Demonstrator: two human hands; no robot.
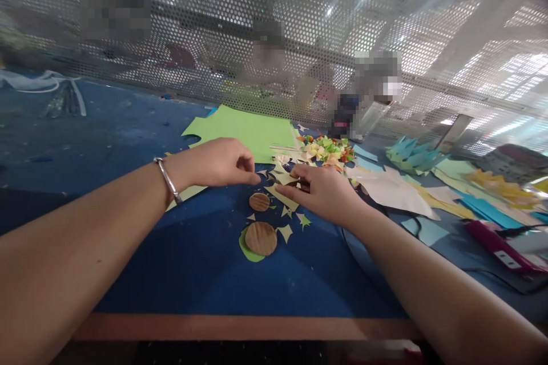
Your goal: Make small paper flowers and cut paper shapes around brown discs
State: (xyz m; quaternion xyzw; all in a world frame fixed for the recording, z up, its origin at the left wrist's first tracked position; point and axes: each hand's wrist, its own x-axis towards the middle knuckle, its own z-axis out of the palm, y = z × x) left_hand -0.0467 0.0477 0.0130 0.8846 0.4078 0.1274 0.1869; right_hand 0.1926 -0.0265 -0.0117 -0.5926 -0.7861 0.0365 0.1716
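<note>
My left hand (225, 161), a silver bangle at its wrist, hovers low at the edge of a green paper sheet (252, 128). Its fingers are curled in towards the thumb; anything pinched there is too small to make out. Over cream paper offcuts (282, 194) reaches my right hand (323, 189), thumb and forefinger bent with a gap between them. Just below and between the hands lies a small round wooden disc (259, 202). Closer to me, a larger wooden disc (261, 238) rests on a rounded piece of green paper (249, 251). Small pointed scraps (285, 232) lie around the discs.
Colourful folded paper pieces (327, 149) are heaped behind my right hand. Further right are paper sheets (396, 191), a blue spiky paper shape (413, 154), a cable and a magenta power strip (503, 248). A perforated metal screen (192, 34) stands behind the blue table (205, 291).
</note>
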